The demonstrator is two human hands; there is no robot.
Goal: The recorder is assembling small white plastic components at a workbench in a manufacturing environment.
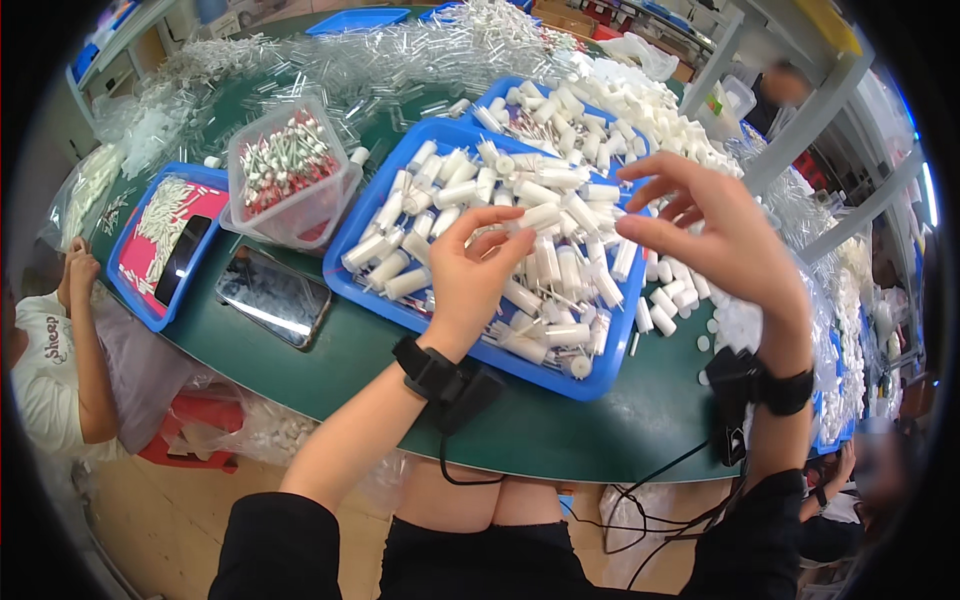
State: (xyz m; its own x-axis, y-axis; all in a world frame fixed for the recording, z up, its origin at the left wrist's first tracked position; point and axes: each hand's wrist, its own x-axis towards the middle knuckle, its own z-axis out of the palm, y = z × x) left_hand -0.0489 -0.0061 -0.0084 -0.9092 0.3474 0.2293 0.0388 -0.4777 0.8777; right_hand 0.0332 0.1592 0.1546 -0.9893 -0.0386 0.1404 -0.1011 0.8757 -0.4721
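Left hand point(470, 268) hovers over the middle of the blue tray point(520, 372), thumb and fingertips pinched on a small white plastic vial point(540, 214), wrist bent down, forearm coming up from the worktop's near edge. Right hand point(722, 235) sits above the tray's right rim, fingers spread and curled, holding nothing I can make out. Vial looks light, rigid, smooth, probably slippery; best gripped mid-barrel across its width, not at the narrow tip. More white vials point(450, 195) lie loose across the tray. Clear tub of red-and-white parts point(288, 165) sits toward the far left, phone point(274, 296) at the near-left edge of the green worktop point(350, 375).
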